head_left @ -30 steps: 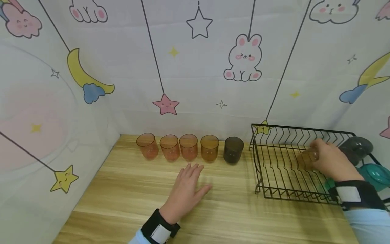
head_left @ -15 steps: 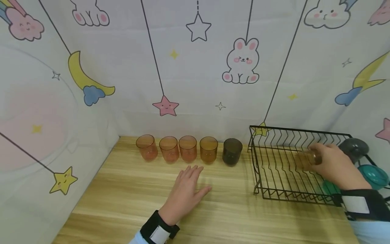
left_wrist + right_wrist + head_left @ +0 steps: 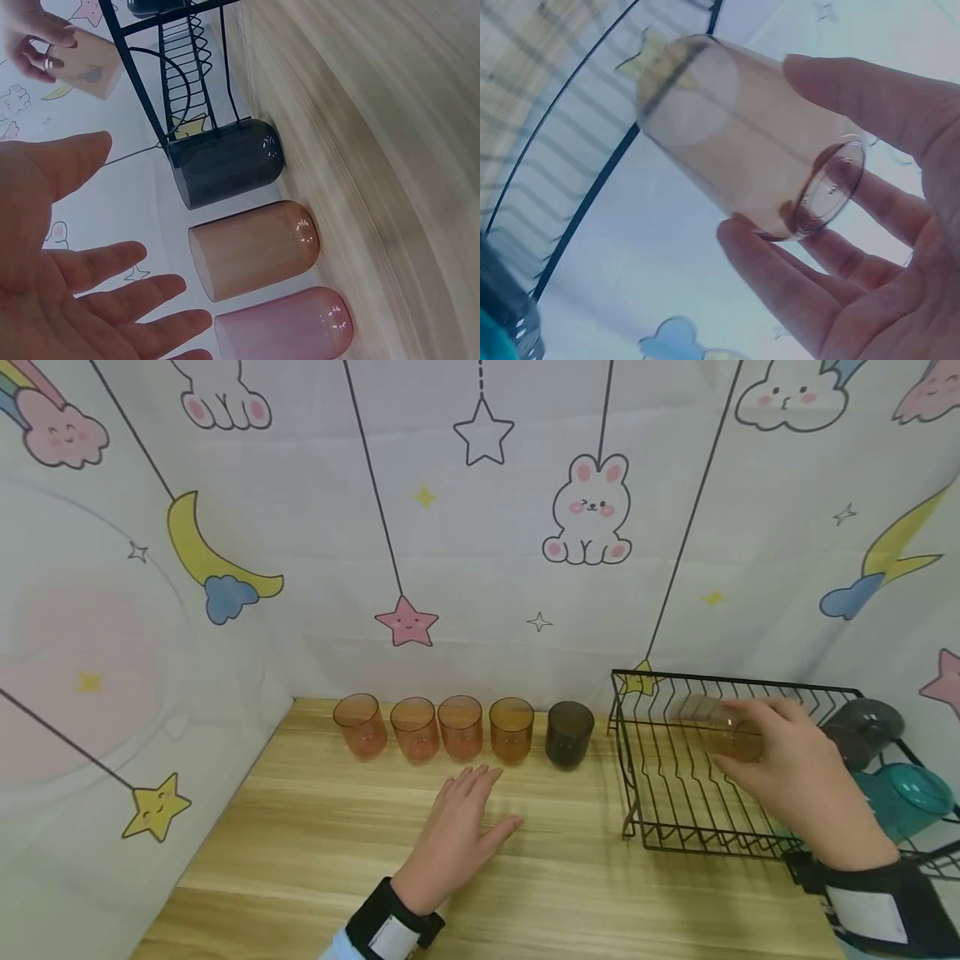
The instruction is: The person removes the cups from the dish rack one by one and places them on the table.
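Observation:
My right hand (image 3: 806, 785) grips a clear amber cup (image 3: 708, 722) above the black wire dish rack (image 3: 645, 837). In the right wrist view, thumb and fingers hold that cup (image 3: 735, 142) near its thick base, its mouth pointing away from the palm. My left hand (image 3: 453, 839) has its fingers extended over the wooden table, in front of the row of cups. Closest to it are a pink cup (image 3: 461, 731) and an amber cup (image 3: 512, 732); a dark grey cup (image 3: 569, 737) ends the row beside the rack.
Two more pink cups, one at the left end (image 3: 362, 727) and one beside it (image 3: 416, 732), continue the row. A grey cup (image 3: 873, 722) and a teal cup (image 3: 911, 797) lie tilted in the rack's right side. A patterned cloth (image 3: 480, 543) hangs behind the table.
My right hand has lifted the amber cup up from the rack's wires and tipped it leftward. My left hand stays in place. The head view has shifted slightly.

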`<state>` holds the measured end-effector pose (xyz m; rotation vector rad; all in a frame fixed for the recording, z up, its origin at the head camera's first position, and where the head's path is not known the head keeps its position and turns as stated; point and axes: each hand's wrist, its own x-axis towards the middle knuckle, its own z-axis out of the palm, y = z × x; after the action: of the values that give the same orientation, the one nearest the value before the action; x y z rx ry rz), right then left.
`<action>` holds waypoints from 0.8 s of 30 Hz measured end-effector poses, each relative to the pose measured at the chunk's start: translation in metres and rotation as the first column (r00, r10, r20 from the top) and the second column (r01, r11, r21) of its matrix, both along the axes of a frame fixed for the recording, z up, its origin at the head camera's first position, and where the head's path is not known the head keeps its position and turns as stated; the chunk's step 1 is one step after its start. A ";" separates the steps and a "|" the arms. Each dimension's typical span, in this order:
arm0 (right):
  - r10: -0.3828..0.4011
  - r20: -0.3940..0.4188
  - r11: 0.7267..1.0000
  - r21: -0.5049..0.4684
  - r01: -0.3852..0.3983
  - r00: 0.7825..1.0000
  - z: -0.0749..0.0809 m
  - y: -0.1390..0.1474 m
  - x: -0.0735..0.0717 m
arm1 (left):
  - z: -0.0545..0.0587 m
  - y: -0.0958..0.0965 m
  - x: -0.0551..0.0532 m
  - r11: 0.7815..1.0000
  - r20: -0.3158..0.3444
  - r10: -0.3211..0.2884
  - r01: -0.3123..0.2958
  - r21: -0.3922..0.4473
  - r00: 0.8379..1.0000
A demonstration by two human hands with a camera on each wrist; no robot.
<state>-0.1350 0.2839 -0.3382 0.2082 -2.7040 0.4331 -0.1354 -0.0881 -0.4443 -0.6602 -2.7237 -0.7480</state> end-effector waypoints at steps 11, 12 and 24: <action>0.138 -0.165 0.988 -0.042 -0.147 0.977 -0.011 -0.051 0.006 | 0.007 0.002 -0.004 0.999 -0.005 0.002 -0.002 0.050 1.000; 0.149 -0.174 0.986 -0.051 -0.160 0.974 -0.013 -0.055 0.006 | 0.008 0.002 -0.004 0.998 -0.006 0.005 -0.005 0.057 1.000; 0.190 -0.198 0.911 -0.330 -0.248 0.962 -0.041 -0.104 0.006 | 0.018 0.004 -0.010 0.981 0.133 0.005 -0.030 0.192 0.991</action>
<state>-0.1288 0.1795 -0.3788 0.4281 -2.4004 0.9167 -0.1454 -0.0844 -0.4261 -0.5602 -2.7213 -1.0715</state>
